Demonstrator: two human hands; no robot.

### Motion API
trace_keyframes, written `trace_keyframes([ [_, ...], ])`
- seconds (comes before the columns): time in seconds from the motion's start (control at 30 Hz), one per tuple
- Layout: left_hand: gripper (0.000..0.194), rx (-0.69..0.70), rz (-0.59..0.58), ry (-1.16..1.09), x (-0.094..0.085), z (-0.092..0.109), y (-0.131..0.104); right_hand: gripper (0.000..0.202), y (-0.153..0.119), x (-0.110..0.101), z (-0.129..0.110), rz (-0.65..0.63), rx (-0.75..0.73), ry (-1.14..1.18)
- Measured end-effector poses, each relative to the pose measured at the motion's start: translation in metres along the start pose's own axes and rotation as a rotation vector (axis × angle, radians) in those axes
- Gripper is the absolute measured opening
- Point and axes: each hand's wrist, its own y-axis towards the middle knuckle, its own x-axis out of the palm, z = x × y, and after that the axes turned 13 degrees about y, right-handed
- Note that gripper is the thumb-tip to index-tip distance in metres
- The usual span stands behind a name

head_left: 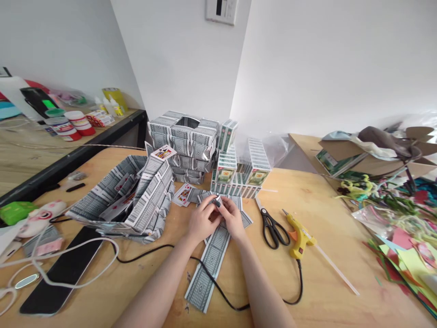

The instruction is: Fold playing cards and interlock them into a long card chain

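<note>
My left hand [202,219] and my right hand [233,218] meet over the middle of the table, fingers closed in a pinch. Between the fingertips shows the pale edge of a playing card [219,198]; most of it is hidden. Beneath the hands lie joined grey-backed cards, with a long card strip [209,269] running toward me and shorter arms spreading behind and to the right. Loose face-up cards [183,194] rest just left of the hands. Scissors [272,228] and a yellow glue gun [302,238] lie to the right.
At left stands an open card-built box [150,205] holding cards, and behind it a taller card-built box [186,141]. Stacked card packs [235,184] stand at the back. A black cable [218,284] crosses the strip. A phone [64,273] lies left; coloured scraps [406,259] lie right.
</note>
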Motion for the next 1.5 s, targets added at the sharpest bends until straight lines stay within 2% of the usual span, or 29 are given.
trace_keyframes([
  [0.23,0.006,-0.043,-0.024,-0.166,-0.003,0.004,0.001,0.04,0.001,-0.001,0.003,0.128,-0.034,0.011],
  [0.33,0.008,-0.09,0.011,-0.343,-0.005,0.005,0.001,0.045,0.001,-0.003,0.003,0.163,-0.068,0.014],
  [0.43,0.007,-0.221,0.009,-0.662,-0.001,0.002,0.002,0.047,0.0,-0.005,0.003,0.158,-0.112,0.051],
  [0.53,0.015,-0.423,-0.109,-1.041,0.005,-0.003,0.004,0.047,-0.001,-0.004,0.002,0.117,-0.145,0.073],
  [0.63,0.024,-0.556,-0.204,-1.249,0.008,-0.006,0.005,0.045,-0.002,-0.001,-0.001,0.065,-0.155,0.071],
  [0.83,0.026,-0.653,-0.414,-1.424,0.004,-0.008,0.006,0.045,-0.005,0.001,-0.005,0.001,-0.115,0.081],
  [0.97,0.023,-0.659,-0.485,-1.488,-0.002,-0.008,0.008,0.05,-0.005,0.001,-0.006,-0.011,-0.083,0.096],
  [1.03,0.02,-0.655,-0.428,-1.492,-0.004,-0.009,0.01,0.055,-0.004,0.001,-0.006,0.001,-0.088,0.084],
  [1.13,0.018,-0.631,-0.261,-1.493,-0.005,-0.012,0.013,0.06,-0.002,0.001,-0.004,0.043,-0.104,0.073],
  [1.23,0.019,-0.609,-0.102,-1.419,-0.003,-0.017,0.015,0.054,0.0,0.0,-0.001,0.079,-0.09,0.11],
  [1.33,0.023,-0.59,0.043,-1.169,0.003,-0.02,0.014,0.043,0.001,-0.002,0.002,0.107,-0.051,0.172],
  [1.4,0.024,-0.528,0.114,-0.978,0.007,-0.02,0.012,0.039,0.001,-0.003,0.004,0.122,-0.03,0.204],
  [1.5,0.021,-0.4,0.145,-0.762,0.011,-0.015,0.007,0.04,0.002,-0.004,0.005,0.145,-0.013,0.205],
])
